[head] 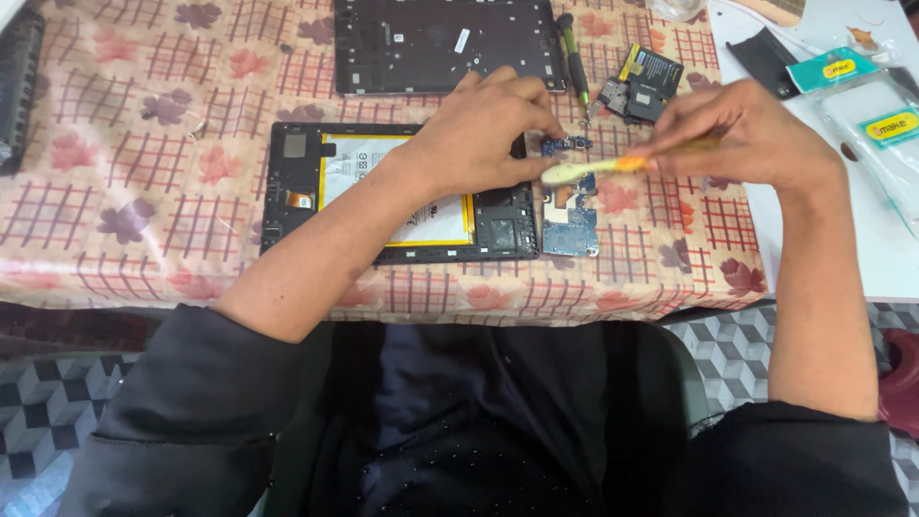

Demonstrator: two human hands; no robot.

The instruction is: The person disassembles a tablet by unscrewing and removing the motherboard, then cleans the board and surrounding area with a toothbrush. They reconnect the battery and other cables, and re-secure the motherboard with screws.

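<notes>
Table under a floral checked cloth (144,220), bearing an opened tablet (316,191), blue circuit board (571,230), screwdriver (577,72).

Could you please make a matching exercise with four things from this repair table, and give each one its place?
Things:
1. small blue circuit piece
2. yellow brush
3. opened tablet
4. green-handled screwdriver

Places:
A. lying on the cloth beside the dark back cover
B. under the left forearm, battery showing
C. pinched in the left hand
D. held in the right hand

Pairs: 1-C, 2-D, 3-B, 4-A
</notes>
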